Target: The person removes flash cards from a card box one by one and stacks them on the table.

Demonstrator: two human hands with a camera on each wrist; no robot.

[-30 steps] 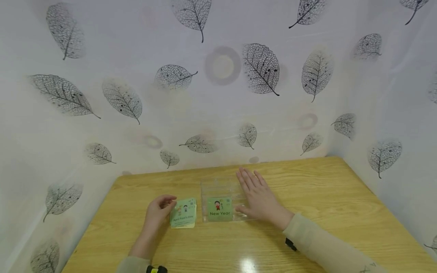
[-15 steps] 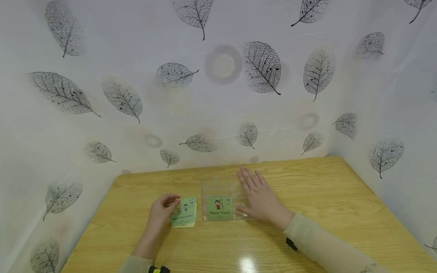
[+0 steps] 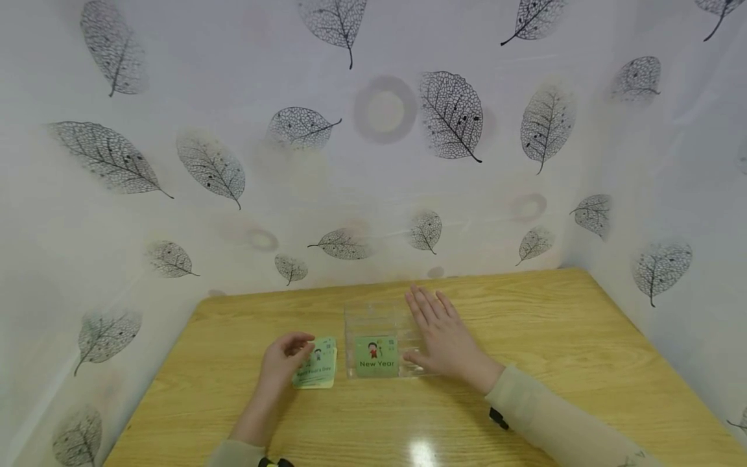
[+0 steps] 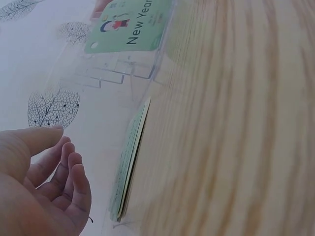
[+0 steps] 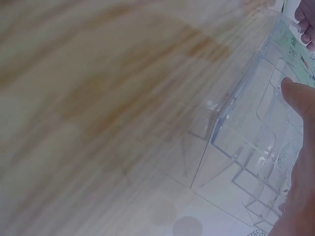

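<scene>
A stack of green cards [image 3: 321, 376], topped by one reading "April Fool's Day", lies on the table in the head view. Over its left part hovers my left hand [image 3: 283, 363], fingers loosely bent; the left wrist view shows a gap between the hand [image 4: 54, 184] and the cards [image 4: 129, 169]. To the right is a clear plastic holder [image 3: 370, 319] with stepped compartments. A green "New Year" card [image 3: 376, 368] stands in its front left compartment. My right hand [image 3: 446, 340] rests on the holder's right side with fingers straight, hiding much of that side.
The wooden table [image 3: 362, 425] ends at a white leaf-patterned curtain [image 3: 373, 175] behind and at both sides. A dark band [image 3: 498, 418] sits at the right wrist.
My left hand has shifted slightly right, farther over the card stack. The right hand stays on the holder, and the cards have not moved.
</scene>
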